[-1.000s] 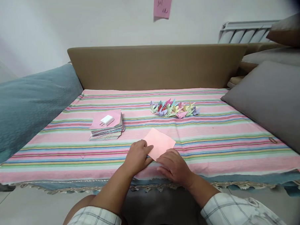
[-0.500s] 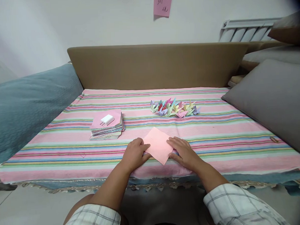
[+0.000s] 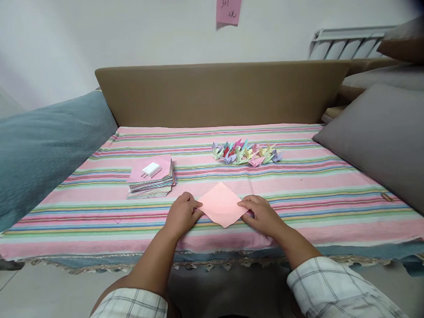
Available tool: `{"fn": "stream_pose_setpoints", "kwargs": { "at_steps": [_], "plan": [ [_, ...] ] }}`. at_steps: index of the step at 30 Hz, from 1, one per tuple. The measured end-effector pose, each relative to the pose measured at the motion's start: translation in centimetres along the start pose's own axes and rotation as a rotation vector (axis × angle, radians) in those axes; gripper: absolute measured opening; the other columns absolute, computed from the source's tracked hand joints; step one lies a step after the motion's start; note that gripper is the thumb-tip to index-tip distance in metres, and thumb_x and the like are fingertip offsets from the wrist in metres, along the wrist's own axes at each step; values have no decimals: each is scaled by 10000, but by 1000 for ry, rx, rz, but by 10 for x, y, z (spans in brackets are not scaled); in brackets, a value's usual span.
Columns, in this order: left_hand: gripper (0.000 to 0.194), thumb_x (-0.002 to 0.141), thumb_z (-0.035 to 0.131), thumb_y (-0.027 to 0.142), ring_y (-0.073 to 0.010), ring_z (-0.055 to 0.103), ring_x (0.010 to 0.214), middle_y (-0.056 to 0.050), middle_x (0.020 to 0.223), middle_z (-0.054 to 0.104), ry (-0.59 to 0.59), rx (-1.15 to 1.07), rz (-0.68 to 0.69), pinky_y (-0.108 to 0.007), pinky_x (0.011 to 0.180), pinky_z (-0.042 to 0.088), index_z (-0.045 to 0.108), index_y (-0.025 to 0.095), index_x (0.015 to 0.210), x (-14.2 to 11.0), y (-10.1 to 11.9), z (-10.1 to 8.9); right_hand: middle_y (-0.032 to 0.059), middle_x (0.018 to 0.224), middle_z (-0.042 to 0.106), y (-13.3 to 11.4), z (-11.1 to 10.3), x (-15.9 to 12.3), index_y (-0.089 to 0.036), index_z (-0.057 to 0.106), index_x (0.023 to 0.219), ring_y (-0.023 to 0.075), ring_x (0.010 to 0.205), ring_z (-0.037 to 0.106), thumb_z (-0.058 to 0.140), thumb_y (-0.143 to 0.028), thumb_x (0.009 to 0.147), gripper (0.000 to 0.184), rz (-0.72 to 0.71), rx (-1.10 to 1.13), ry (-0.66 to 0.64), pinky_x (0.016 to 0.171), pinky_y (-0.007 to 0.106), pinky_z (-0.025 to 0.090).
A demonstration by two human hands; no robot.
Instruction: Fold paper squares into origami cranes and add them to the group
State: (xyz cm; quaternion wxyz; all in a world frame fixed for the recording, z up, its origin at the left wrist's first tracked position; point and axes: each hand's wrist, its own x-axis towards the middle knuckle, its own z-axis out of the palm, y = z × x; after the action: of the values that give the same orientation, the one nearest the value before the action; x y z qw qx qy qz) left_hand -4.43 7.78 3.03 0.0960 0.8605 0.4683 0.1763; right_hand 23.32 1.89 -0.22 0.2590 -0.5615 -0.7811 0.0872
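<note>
A square sheet of pink origami paper [image 3: 221, 205] lies turned like a diamond in front of me, one corner pointing away and one towards me. My left hand [image 3: 182, 213] pinches its left corner between thumb and fingers. At the opposite corner, my right hand [image 3: 261, 214] grips the paper in the same way. The near corner looks slightly bent. Beyond the sheet, several folded paper cranes [image 3: 247, 153] in mixed colours sit in a cluster. To the left is a stack of coloured paper [image 3: 151, 182] with a white charger plug [image 3: 151, 169] on top.
A striped cloth [image 3: 94, 206] covers the seat. A blue padded armrest [image 3: 46, 147] borders the left side, a brown backrest [image 3: 216, 95] the far side. Grey cushions [image 3: 383, 142] fill the right. A small brown object [image 3: 387, 197] lies near them. A pink note [image 3: 229, 7] hangs on the wall.
My left hand has shifted left to the sheet's left corner, and my right hand has regripped the right corner. The paper has turned slightly, its near corner now further left.
</note>
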Motion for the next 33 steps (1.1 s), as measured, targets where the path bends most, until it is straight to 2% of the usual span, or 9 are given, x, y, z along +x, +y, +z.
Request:
{"fn": "stream_pose_setpoints", "kwargs": {
  "at_steps": [4, 8, 11, 15, 24, 28, 31, 33],
  "plan": [
    [240, 754, 639, 348, -175, 561, 821, -51, 939, 543, -3, 31, -98, -292, 745, 443, 706, 200, 930, 2, -4, -4, 59, 973, 614, 6, 0, 1, -221, 647, 980, 209, 923, 544, 550, -263, 791, 216, 23, 16, 55, 816, 352, 418],
    [235, 768, 622, 416, -171, 556, 834, -37, 906, 542, 12, 30, -160, -276, 720, 429, 705, 206, 836, 3, -3, -7, 50, 922, 609, 6, -5, 2, -212, 640, 852, 196, 879, 543, 572, -308, 804, 127, 55, 49, 51, 793, 327, 417],
    [236, 800, 585, 413, -161, 551, 818, -30, 868, 537, 17, 25, -176, -269, 707, 417, 699, 208, 779, 4, -1, -6, 43, 882, 606, 4, -7, 4, -208, 618, 762, 185, 853, 540, 518, -333, 848, 182, 82, 71, 45, 785, 316, 411],
    [262, 812, 559, 418, -159, 547, 815, -26, 849, 538, 27, 24, -185, -273, 713, 408, 680, 201, 729, 4, 0, -5, 43, 878, 602, 5, -2, 6, -205, 606, 767, 185, 857, 530, 430, -339, 895, 256, 132, 63, 74, 803, 318, 395],
    [277, 814, 535, 412, -175, 542, 783, -33, 824, 533, 58, 110, -218, -287, 685, 392, 620, 194, 664, 6, 5, -3, 30, 769, 544, -1, 7, 10, -206, 466, 619, 185, 794, 484, 441, -381, 880, 315, 255, -70, 142, 743, 298, 363],
    [231, 802, 556, 407, -205, 544, 822, -47, 835, 561, 65, 194, -214, -322, 718, 390, 625, 193, 753, 6, 7, -2, 26, 748, 530, -3, 8, 12, -207, 454, 619, 181, 774, 479, 485, -374, 851, 288, 281, -117, 168, 724, 292, 357],
    [218, 795, 582, 361, -235, 535, 926, -62, 926, 590, 148, 247, -194, -396, 844, 351, 630, 212, 947, 5, 10, 1, 29, 755, 537, -4, 9, 12, -207, 470, 648, 185, 773, 484, 519, -371, 828, 248, 312, -138, 181, 719, 297, 362],
    [233, 806, 578, 294, -240, 514, 979, -70, 986, 586, 186, 267, -126, -422, 894, 314, 619, 238, 1028, 4, 17, 4, 34, 779, 549, -4, 9, 13, -207, 493, 682, 192, 788, 493, 533, -370, 818, 216, 323, -135, 186, 722, 302, 370]
  ]
}}
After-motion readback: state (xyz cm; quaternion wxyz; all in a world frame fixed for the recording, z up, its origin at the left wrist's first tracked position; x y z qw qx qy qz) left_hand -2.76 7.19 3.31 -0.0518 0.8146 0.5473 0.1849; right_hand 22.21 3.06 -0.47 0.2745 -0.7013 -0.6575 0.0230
